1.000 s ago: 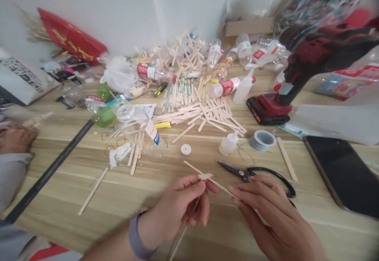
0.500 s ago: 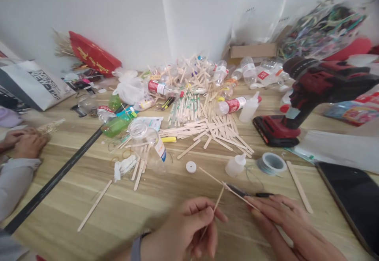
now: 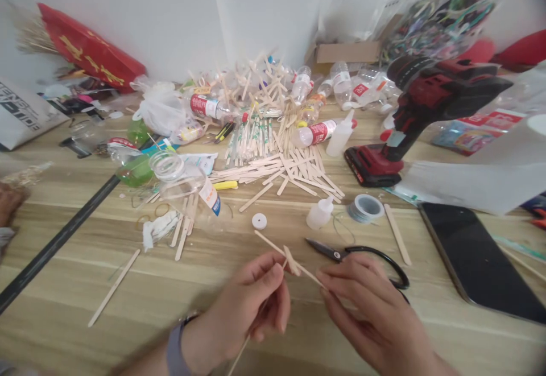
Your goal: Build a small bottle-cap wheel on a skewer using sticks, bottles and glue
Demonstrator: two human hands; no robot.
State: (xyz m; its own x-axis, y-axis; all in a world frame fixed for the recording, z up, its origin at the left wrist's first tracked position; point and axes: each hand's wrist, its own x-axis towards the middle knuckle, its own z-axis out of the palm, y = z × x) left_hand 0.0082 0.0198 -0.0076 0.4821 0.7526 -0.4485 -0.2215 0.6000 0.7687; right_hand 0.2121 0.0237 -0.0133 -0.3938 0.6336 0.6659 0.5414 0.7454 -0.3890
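Note:
My left hand (image 3: 260, 302) pinches a thin wooden strip whose tail runs down below the palm. A longer wooden stick (image 3: 272, 243) slants from upper left to lower right, its right end between the fingertips of my right hand (image 3: 367, 308). Where they meet, a short wooden piece (image 3: 291, 260) crosses the long stick just above my left fingertips; how the pieces are joined is too small to tell. Black scissors (image 3: 336, 255) lie on the table behind my right hand, one handle loop partly hidden by it.
Piled craft sticks (image 3: 298, 171) and plastic bottles fill the middle back. A red drill (image 3: 409, 114), black phone (image 3: 482, 262) and tape roll (image 3: 365, 207) stand or lie at right. A white dropper bottle (image 3: 319, 214) is ahead. Another person's hand (image 3: 11, 202) shows at far left.
The view has turned to the right. The sticks have been tilted, so the crossing piece shows more clearly. More of the scissors is visible, and less of the other person.

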